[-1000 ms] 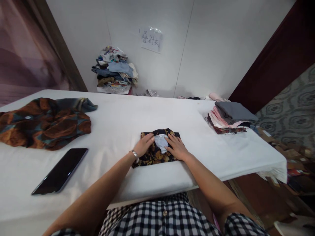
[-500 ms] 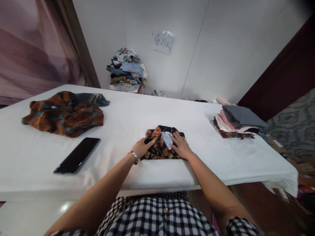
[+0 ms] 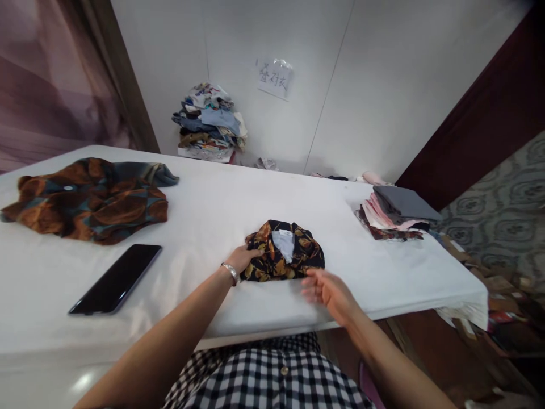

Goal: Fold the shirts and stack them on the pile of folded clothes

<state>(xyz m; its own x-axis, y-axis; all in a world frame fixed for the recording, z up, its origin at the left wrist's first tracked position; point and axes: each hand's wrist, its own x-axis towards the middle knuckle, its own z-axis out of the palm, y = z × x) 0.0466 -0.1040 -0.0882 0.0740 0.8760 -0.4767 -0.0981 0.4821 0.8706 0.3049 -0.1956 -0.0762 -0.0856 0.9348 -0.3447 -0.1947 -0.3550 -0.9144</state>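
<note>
A folded shirt (image 3: 304, 250), black with orange and yellow flowers, lies on the white-covered table in front of me. Its collar opening faces up and shows a pale lining with a white label. My left hand (image 3: 242, 260), with a silver bracelet at the wrist, grips the shirt's left edge, thumb on top and the other fingers mostly hidden. Just off the shirt's lower right corner is my right hand (image 3: 332, 292), its fingers loosely curled, apart and blurred by motion. Nothing shows in it.
A brown and teal patterned garment (image 3: 97, 204) lies loosely at the left, with a black phone (image 3: 117, 278) nearer me. Folded clothes (image 3: 404, 203) are stacked at the right. Behind the table stands a tall clothes pile (image 3: 213, 122); a paper sign (image 3: 275, 79) hangs on the wall.
My right hand has come off the shirt and moved down toward the table's front edge. My left hand stays at the shirt's left side. The whole view has shifted slightly.
</note>
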